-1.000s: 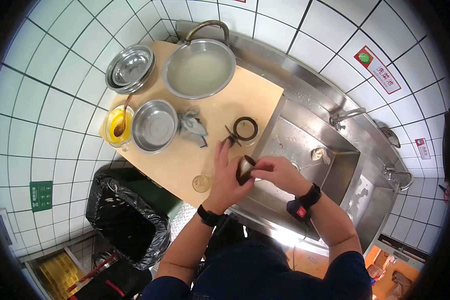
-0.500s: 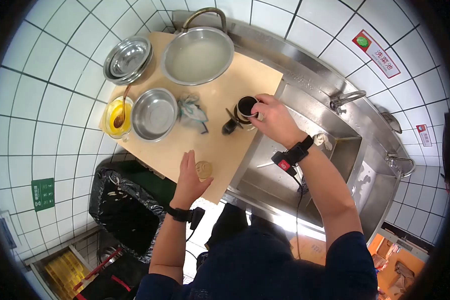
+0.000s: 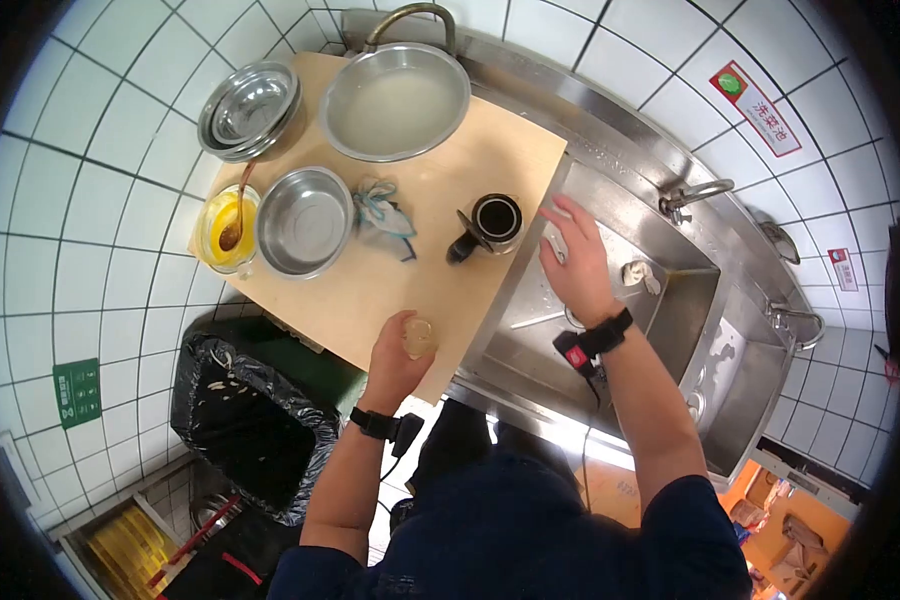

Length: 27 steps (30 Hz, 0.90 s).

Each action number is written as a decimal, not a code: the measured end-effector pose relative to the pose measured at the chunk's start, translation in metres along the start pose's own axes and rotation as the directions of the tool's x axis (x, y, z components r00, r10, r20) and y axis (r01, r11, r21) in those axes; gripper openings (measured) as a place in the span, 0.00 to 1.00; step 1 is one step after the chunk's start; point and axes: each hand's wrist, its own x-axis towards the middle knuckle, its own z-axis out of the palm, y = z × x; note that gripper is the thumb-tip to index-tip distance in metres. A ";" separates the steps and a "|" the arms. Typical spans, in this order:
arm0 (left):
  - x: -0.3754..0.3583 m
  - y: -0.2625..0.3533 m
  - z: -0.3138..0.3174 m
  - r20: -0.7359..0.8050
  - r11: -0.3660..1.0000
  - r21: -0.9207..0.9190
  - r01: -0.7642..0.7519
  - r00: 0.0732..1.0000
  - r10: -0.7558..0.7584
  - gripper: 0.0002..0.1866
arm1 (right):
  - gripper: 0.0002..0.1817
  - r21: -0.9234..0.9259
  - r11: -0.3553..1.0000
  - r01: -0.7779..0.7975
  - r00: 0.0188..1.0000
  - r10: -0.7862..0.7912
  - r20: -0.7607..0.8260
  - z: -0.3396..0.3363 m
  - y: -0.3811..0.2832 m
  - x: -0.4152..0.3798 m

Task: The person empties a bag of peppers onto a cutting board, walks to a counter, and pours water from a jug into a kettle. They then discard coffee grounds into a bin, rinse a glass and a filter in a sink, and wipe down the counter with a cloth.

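Note:
My left hand [image 3: 398, 362] is closed around the edge of a small round pale disc [image 3: 420, 338], perhaps a lid, near the board's front edge. My right hand [image 3: 578, 262] hovers over the left side of the sink, its fingers apart and nothing in them. Just left of it, on the board, stands a round glass vessel [image 3: 516, 236] with a dark round top [image 3: 497, 217]. A black handled piece [image 3: 464, 246] lies against its left side; I cannot make out its kind.
On the wooden board [image 3: 450, 145] are a basin of cloudy liquid [image 3: 395, 110], a steel bowl [image 3: 305, 222], stacked bowls [image 3: 253, 110], a crumpled cloth [image 3: 382, 212] and a yellow-filled jar [image 3: 226, 228] with a spoon. A lined bin [image 3: 315, 425] stands below; the sink [image 3: 530, 350] is right.
My right hand has let go of the dark-topped vessel and moved right, over the sink. My left hand has shifted slightly right and closed on the pale disc.

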 end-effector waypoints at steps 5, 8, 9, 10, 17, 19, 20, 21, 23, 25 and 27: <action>0.004 0.064 0.023 0.241 0.839 -0.536 0.093 0.969 0.046 0.32 | 0.28 0.464 0.682 -0.565 0.778 0.254 0.574 -0.037 -0.025 -0.074; 0.009 0.094 0.054 0.535 0.298 -0.799 0.522 0.844 -0.041 0.30 | 0.34 0.534 0.556 -0.637 0.735 0.230 0.638 -0.055 -0.040 -0.109; 0.012 0.099 0.067 0.587 0.261 -0.783 0.564 0.810 0.010 0.26 | 0.34 0.554 0.534 -0.639 0.748 0.262 0.609 -0.062 -0.044 -0.119; 0.015 0.104 0.081 0.613 0.273 -0.764 0.584 0.790 0.026 0.26 | 0.34 0.576 0.513 -0.636 0.762 0.295 0.577 -0.070 -0.046 -0.128; 0.019 0.143 0.143 0.827 0.089 -0.553 0.828 0.559 -0.057 0.20 | 0.33 0.562 0.530 -0.635 0.767 0.520 0.377 -0.125 -0.052 -0.195; 0.020 0.152 0.155 0.861 0.073 -0.496 0.865 0.501 -0.086 0.18 | 0.33 0.497 0.582 -0.643 0.760 0.568 0.317 -0.138 -0.057 -0.211; 0.019 0.152 0.161 0.874 0.096 -0.473 0.876 0.481 -0.076 0.18 | 0.33 0.499 0.581 -0.643 0.756 0.589 0.288 -0.144 -0.060 -0.219; 0.020 0.148 0.170 0.868 0.133 -0.469 0.873 0.483 -0.112 0.16 | 0.33 0.505 0.565 -0.653 0.737 0.627 0.251 -0.149 -0.063 -0.229; 0.017 0.148 0.188 0.844 0.240 -0.434 0.868 0.485 -0.229 0.14 | 0.33 0.508 0.548 -0.665 0.699 0.696 0.164 -0.160 -0.067 -0.254; 0.016 0.137 0.201 0.844 0.401 -0.345 0.849 0.468 -0.263 0.20 | 0.33 0.515 0.470 -0.717 0.613 0.777 0.143 -0.164 -0.070 -0.280; 0.013 0.122 0.220 0.830 0.547 -0.263 0.795 0.475 -0.292 0.26 | 0.32 0.530 0.443 -0.723 0.573 0.813 0.102 -0.174 -0.079 -0.297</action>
